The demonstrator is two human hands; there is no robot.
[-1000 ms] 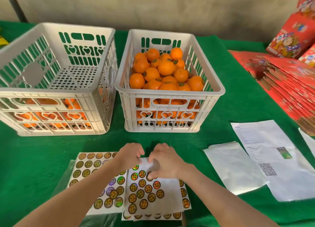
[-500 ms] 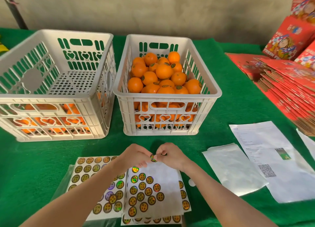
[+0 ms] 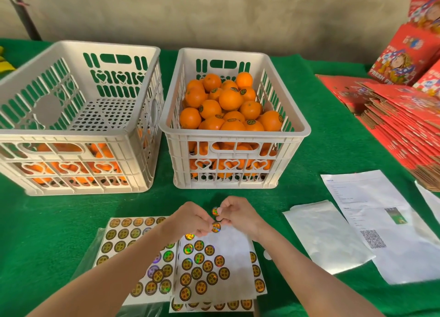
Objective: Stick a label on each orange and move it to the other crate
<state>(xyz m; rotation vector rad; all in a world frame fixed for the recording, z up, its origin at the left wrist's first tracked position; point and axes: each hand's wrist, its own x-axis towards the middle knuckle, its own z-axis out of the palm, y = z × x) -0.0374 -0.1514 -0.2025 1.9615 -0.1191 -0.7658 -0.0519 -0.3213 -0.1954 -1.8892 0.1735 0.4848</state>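
Observation:
Two white crates stand on the green table. The right crate [image 3: 234,135] is piled with labelled oranges [image 3: 229,100]. The left crate [image 3: 78,138] holds oranges [image 3: 71,169] low at its near side, seen through the slots. Sheets of round gold labels [image 3: 202,269] lie at the near edge. Above them my left hand [image 3: 190,221] pinches one label [image 3: 216,227] and my right hand [image 3: 238,213] pinches another label [image 3: 215,211]. The fingertips of both hands nearly meet.
A clear plastic sleeve [image 3: 326,233] and printed papers [image 3: 371,212] lie to the right of my hands. Stacked red flat cartons [image 3: 404,126] fill the right side of the table. A grey wall runs behind the crates.
My hands lifted off the label sheet and rose slightly. Each hand now pinches a peeled label above the sheet; half a second ago only one label showed between them.

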